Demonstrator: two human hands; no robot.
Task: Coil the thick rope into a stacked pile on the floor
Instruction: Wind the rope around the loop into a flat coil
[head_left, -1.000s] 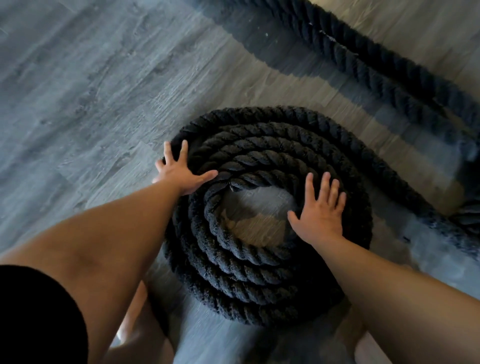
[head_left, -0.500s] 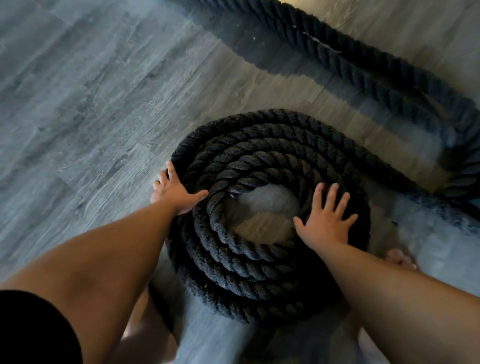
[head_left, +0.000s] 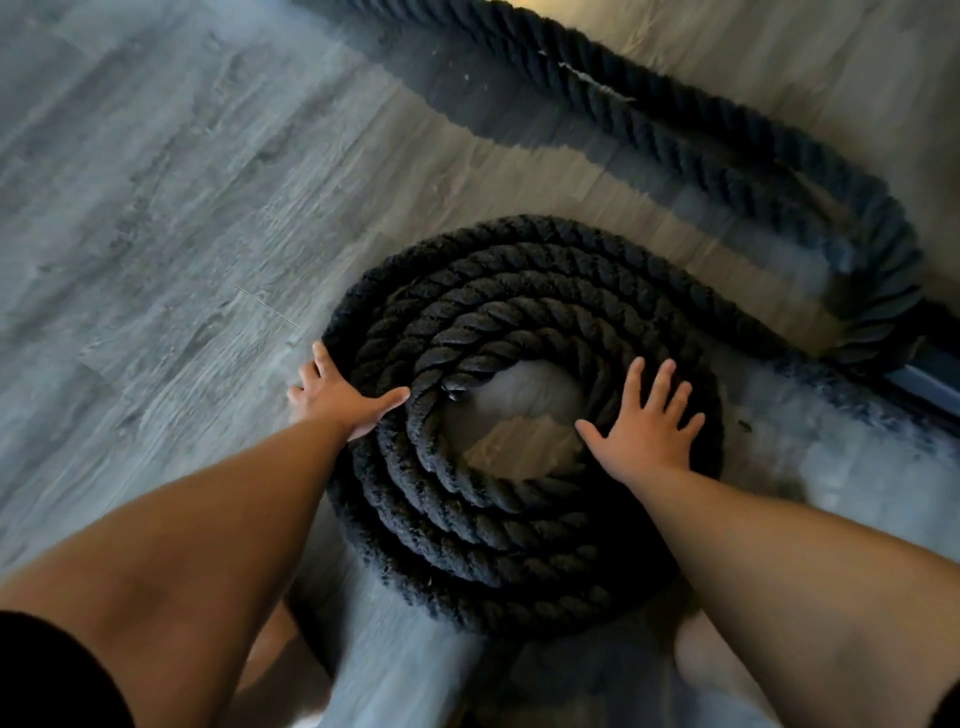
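Note:
A thick black twisted rope lies wound in a flat spiral coil (head_left: 498, 525) on the grey wood-look floor, with a bare patch of floor at its centre. My left hand (head_left: 340, 397) presses against the coil's left outer edge, thumb lying over the rings. My right hand (head_left: 647, 423) rests flat on the coil's right side, fingers spread. Neither hand grips anything. The rope's loose length (head_left: 727, 140) runs from the coil's right side, bends at the far right and stretches away to the top.
Bare grey plank floor (head_left: 156, 234) spreads to the left and behind the coil. My legs show at the bottom edge, close to the coil's near side. A dark strip lies at the right edge beside the rope's bend.
My left hand has slid down along the coil's left edge. My right hand shifted slightly right on the rings with fingers more spread. The loose rope has swung nearer, its bend now in view at right.

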